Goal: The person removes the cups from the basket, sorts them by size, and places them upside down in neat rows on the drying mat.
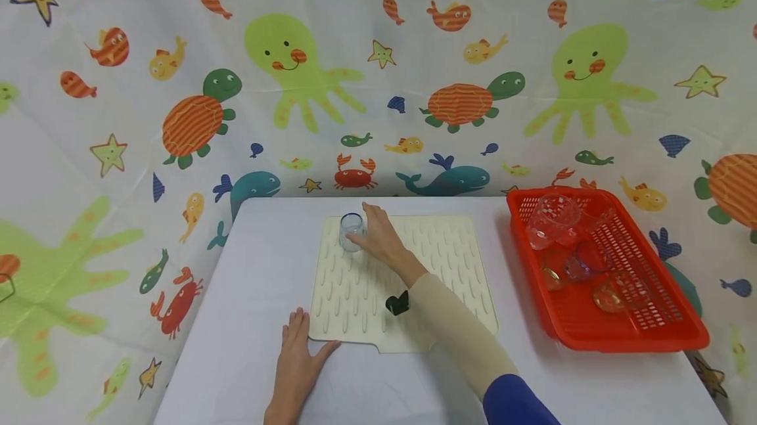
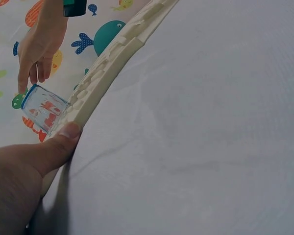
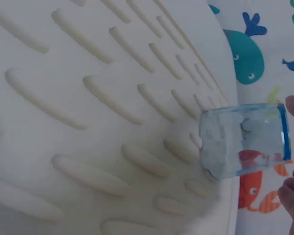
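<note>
A clear drinking glass with a blue rim (image 1: 351, 233) stands on the cream ridged drying mat (image 1: 437, 261), near its far left corner. My right hand (image 1: 381, 238) is just beside it, thumb and fingers spread apart. In the right wrist view fingertips (image 3: 291, 191) sit at the rim of the glass (image 3: 245, 139), one on either side. My left hand (image 1: 298, 362) lies with straight fingers at the mat's front left corner. Its thumb (image 2: 63, 142) touches the mat's edge in the left wrist view.
A red plastic basket (image 1: 627, 339) on the right of the white table (image 1: 254, 267) holds several clear glasses (image 1: 552, 215). A black wrist camera (image 1: 397, 303) shows beside my right forearm. Behind the table hangs a sea-animal curtain (image 1: 378, 103).
</note>
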The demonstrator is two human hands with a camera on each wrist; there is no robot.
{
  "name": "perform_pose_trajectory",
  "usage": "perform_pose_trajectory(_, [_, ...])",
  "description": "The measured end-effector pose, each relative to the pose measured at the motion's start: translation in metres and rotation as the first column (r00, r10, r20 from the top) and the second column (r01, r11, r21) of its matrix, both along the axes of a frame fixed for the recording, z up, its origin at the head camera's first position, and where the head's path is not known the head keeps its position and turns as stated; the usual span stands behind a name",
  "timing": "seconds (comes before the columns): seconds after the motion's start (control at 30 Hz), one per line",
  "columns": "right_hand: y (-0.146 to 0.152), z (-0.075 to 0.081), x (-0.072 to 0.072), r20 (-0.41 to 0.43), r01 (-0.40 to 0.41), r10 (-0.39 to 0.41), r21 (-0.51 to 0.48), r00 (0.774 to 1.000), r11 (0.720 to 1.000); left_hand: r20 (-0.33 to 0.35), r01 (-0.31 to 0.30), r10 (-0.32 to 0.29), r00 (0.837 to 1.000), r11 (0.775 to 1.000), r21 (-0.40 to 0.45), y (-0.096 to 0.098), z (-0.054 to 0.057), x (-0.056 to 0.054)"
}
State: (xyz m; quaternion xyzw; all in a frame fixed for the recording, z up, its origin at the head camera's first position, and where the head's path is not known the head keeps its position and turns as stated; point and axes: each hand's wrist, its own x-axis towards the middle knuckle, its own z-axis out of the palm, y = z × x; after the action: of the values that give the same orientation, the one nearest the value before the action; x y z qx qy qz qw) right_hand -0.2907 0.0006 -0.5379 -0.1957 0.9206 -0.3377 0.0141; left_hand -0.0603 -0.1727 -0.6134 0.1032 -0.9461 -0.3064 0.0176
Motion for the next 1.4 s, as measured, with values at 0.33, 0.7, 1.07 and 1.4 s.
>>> perform_pose_trajectory(0.33, [0.018, 0.017, 0.009, -0.156, 0.001, 0.001, 0.009, 0.988, 1.0, -0.009, -0.018, 0.018, 1.0, 1.0, 0.0, -0.001, -0.003, 0.001])
perform_pose_trajectory(0.7, [0.043, 0.032, 0.026, -0.267, 0.016, -0.031, -0.06, 0.963, 0.998, -0.018, -0.015, 0.015, 1.0, 1.0, 0.006, -0.001, -0.004, 0.002])
perform_pose_trajectory(1.07, [0.072, 0.051, 0.039, -0.341, 0.014, -0.051, -0.11, 0.939, 0.994, 0.004, -0.016, 0.015, 1.0, 1.0, 0.012, -0.001, -0.002, 0.001])
perform_pose_trajectory(1.4, [0.098, 0.067, 0.047, -0.4, 0.029, -0.088, -0.152, 0.912, 0.988, -0.01, -0.016, 0.016, 1.0, 1.0, 0.002, 0.001, -0.003, 0.001])
